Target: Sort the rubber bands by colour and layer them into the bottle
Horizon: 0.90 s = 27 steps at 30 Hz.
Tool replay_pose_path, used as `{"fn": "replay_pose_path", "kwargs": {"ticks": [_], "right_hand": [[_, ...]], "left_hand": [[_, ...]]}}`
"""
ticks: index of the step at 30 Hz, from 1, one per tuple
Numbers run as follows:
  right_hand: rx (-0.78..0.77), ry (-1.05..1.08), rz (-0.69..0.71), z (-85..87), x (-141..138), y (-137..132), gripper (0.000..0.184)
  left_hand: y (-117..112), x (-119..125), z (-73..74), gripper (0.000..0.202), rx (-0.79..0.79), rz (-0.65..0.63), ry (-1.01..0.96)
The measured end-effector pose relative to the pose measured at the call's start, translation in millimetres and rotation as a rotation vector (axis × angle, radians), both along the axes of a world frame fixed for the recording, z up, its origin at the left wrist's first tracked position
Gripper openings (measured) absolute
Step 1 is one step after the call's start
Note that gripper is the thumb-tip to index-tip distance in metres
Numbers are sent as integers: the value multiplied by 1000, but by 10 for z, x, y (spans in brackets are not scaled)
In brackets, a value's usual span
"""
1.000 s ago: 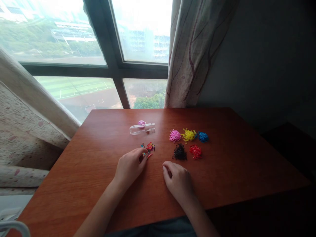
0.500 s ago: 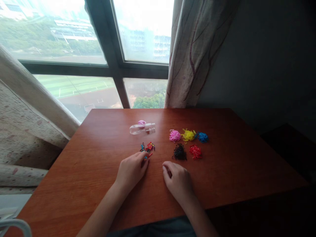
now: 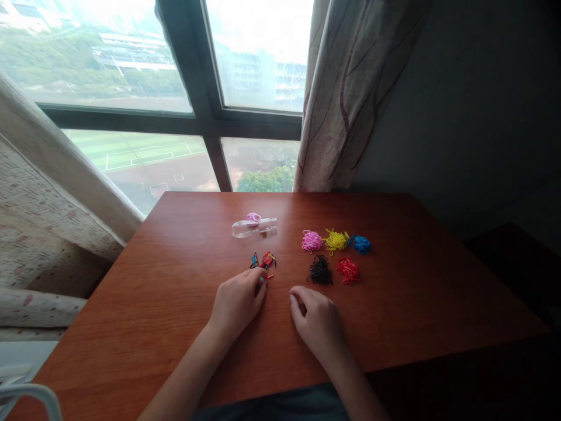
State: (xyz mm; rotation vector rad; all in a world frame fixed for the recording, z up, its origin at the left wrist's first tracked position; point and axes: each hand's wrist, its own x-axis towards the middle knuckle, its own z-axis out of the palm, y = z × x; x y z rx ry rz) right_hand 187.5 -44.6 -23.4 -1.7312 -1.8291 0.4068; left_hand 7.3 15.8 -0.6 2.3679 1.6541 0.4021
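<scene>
My left hand (image 3: 237, 303) rests on the wooden table (image 3: 175, 292) with its fingers curled; the fingertips pinch a small blue elastic band at the near edge of a little mixed pile of bands (image 3: 265, 261). My right hand (image 3: 316, 320) lies on the table close by, fingers curled under, with nothing visible in it. Right of the mixed pile sit sorted heaps: pink (image 3: 311, 241), yellow (image 3: 335, 240), blue (image 3: 360, 244), black (image 3: 319, 271) and red (image 3: 347, 269).
A small clear plastic bottle (image 3: 253, 227) lies on its side behind the mixed pile, with a pink cap beside it. Curtains hang left and right of the window (image 3: 245, 70). A dark wall is to the right. A white chair edge (image 3: 26, 397) shows bottom left.
My left hand has drawn back a little toward me from the mixed pile, with a band at its fingertips. The right hand has stayed where it was.
</scene>
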Motion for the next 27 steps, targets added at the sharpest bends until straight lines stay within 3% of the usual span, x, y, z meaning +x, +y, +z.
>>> {"fn": "replay_pose_path", "kwargs": {"ticks": [8, 13, 20, 27], "right_hand": [[3, -12, 7, 12, 1, -5, 15], [7, -18, 6, 3, 6, -2, 15], [14, -19, 8, 8, 1, 0, 15], [13, -13, 7, 16, 2, -5, 15]], "left_hand": [[-79, -89, -53, 18, 27, 20, -69], [-14, -90, 23, 20, 38, 65, -89], [173, 65, 192, 17, 57, -18, 126], [201, 115, 191, 17, 36, -15, 228]]}}
